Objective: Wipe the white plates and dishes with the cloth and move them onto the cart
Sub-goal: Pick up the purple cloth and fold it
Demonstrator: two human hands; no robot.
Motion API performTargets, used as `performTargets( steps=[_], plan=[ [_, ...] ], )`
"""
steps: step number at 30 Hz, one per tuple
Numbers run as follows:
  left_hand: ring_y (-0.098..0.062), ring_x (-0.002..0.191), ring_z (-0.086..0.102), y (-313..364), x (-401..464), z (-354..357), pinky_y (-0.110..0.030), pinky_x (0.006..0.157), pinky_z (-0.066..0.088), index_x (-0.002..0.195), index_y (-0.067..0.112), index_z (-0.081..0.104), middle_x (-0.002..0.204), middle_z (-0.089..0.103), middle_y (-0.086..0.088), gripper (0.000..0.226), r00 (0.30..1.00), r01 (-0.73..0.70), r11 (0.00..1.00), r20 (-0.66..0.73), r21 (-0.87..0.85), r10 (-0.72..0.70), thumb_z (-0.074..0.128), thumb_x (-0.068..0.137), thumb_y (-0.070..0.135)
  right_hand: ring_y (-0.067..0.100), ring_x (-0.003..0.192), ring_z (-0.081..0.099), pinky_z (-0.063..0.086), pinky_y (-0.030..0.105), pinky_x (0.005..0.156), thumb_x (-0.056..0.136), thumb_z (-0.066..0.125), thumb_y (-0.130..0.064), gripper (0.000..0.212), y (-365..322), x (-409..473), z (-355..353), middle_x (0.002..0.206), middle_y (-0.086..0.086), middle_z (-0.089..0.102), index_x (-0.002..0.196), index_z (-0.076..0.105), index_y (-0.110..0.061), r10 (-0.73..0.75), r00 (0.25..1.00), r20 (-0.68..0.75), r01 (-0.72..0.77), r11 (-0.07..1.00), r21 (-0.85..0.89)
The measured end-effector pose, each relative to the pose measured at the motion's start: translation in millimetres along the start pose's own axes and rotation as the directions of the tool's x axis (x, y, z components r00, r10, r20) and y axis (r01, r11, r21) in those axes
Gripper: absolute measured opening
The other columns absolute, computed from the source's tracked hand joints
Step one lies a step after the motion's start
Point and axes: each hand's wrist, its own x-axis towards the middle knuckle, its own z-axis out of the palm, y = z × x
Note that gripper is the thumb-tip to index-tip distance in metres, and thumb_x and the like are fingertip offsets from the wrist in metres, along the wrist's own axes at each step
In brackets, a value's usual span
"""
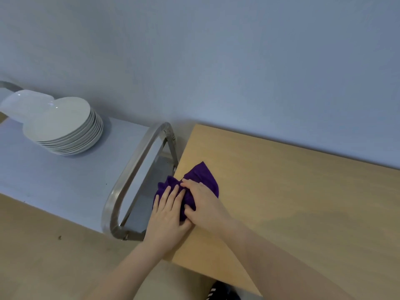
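A purple cloth (pixel 203 176) lies bunched at the left edge of the wooden table (pixel 292 202). My left hand (pixel 166 215) lies on it with fingers straight. My right hand (pixel 203 202) grips the cloth's bunched middle, fingers curled into the fabric. On the cart's pale top (pixel 54 180) to the left stands a stack of several white plates (pixel 65 128). More white dishes (pixel 21 105) sit behind that stack, partly cut off by the frame's left edge.
The cart's metal handle (pixel 132 176) loops up between the cart top and the table edge, right beside my left hand. A blue-grey wall runs behind both. Wooden floor shows below the cart, and a dark shoe (pixel 218 291) at the bottom.
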Motion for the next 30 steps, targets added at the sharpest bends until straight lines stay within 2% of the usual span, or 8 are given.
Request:
performTargets(
  steps=[2, 6, 12, 16, 22, 26, 30],
  plan=[
    [-0.012, 0.146, 0.005, 2, -19, 0, -0.034, 0.118, -0.004, 0.148, 0.021, 0.027, 0.156, 0.021, 0.004, 0.066, 1.000, 0.023, 1.000, -0.008, -0.002, -0.023, 0.046, 0.091, 0.047, -0.001, 0.137, 0.026, 0.008, 0.017, 0.110, 0.084, 0.058, -0.030, 0.061, -6, -16, 6, 0.147, -0.017, 0.035, 0.139, 0.031, -0.037, -0.018, 1.000, 0.006, 0.018, 1.000, -0.015],
    [-0.010, 0.146, 0.002, 9, -48, -2, -0.032, 0.116, -0.010, 0.148, 0.024, 0.026, 0.157, 0.018, 0.009, 0.062, 0.998, 0.059, 0.997, 0.006, 0.048, -0.059, 0.039, 0.092, 0.047, 0.001, 0.139, 0.023, 0.007, 0.019, 0.112, 0.088, 0.055, -0.030, 0.060, -17, -45, 15, 0.151, -0.014, 0.031, 0.143, 0.030, -0.032, -0.029, 0.999, 0.028, 0.030, 0.999, -0.036],
    [-0.011, 0.147, 0.004, 16, -72, -10, -0.039, 0.119, -0.003, 0.148, 0.024, 0.026, 0.158, 0.017, 0.007, 0.060, 0.997, 0.043, 0.989, 0.057, 0.142, -0.052, 0.040, 0.093, 0.042, 0.007, 0.142, 0.021, 0.010, 0.026, 0.116, 0.095, 0.049, -0.030, 0.052, -34, -78, 25, 0.155, -0.007, 0.025, 0.145, 0.032, -0.026, 0.035, 0.999, -0.008, -0.036, 0.993, -0.115],
    [-0.014, 0.147, 0.007, 17, -81, -11, -0.040, 0.119, 0.001, 0.149, 0.025, 0.024, 0.158, 0.017, 0.005, 0.061, 0.996, 0.037, 0.985, 0.075, 0.166, -0.050, 0.040, 0.093, 0.044, 0.009, 0.143, 0.020, 0.009, 0.023, 0.113, 0.096, 0.047, -0.032, 0.053, -36, -92, 23, 0.156, -0.004, 0.023, 0.146, 0.032, -0.022, 0.040, 0.999, -0.017, -0.042, 0.989, -0.141],
    [-0.016, 0.147, 0.005, 10, -102, -5, -0.041, 0.118, -0.001, 0.151, 0.026, 0.015, 0.159, 0.014, 0.002, 0.067, 0.992, -0.051, 0.967, 0.123, 0.251, 0.020, 0.041, 0.093, 0.046, 0.007, 0.143, 0.016, 0.010, 0.022, 0.112, 0.094, 0.050, -0.039, 0.059, -34, -122, 24, 0.157, -0.005, 0.020, 0.147, 0.030, -0.023, 0.061, 0.998, 0.013, -0.058, 0.984, -0.170],
    [-0.020, 0.147, 0.002, -2, -111, -6, -0.042, 0.118, -0.001, 0.152, 0.022, 0.007, 0.160, 0.008, -0.002, 0.072, 0.980, -0.156, 0.940, 0.170, 0.303, 0.107, 0.042, 0.094, 0.046, 0.008, 0.144, 0.015, 0.014, 0.025, 0.116, 0.091, 0.057, -0.035, 0.063, -45, -129, 33, 0.157, -0.006, 0.018, 0.147, 0.029, -0.023, 0.123, 0.992, 0.011, -0.120, 0.981, -0.149],
    [-0.021, 0.147, 0.006, -15, -112, -16, -0.041, 0.118, 0.005, 0.150, 0.020, 0.016, 0.159, 0.011, -0.004, 0.063, 0.967, -0.216, 0.923, 0.198, 0.318, 0.158, 0.046, 0.096, 0.032, 0.010, 0.143, 0.019, 0.017, 0.027, 0.116, 0.090, 0.062, -0.024, 0.063, -67, -132, 52, 0.156, -0.007, 0.022, 0.145, 0.033, -0.023, 0.200, 0.980, -0.020, -0.200, 0.970, -0.135]
  ],
)
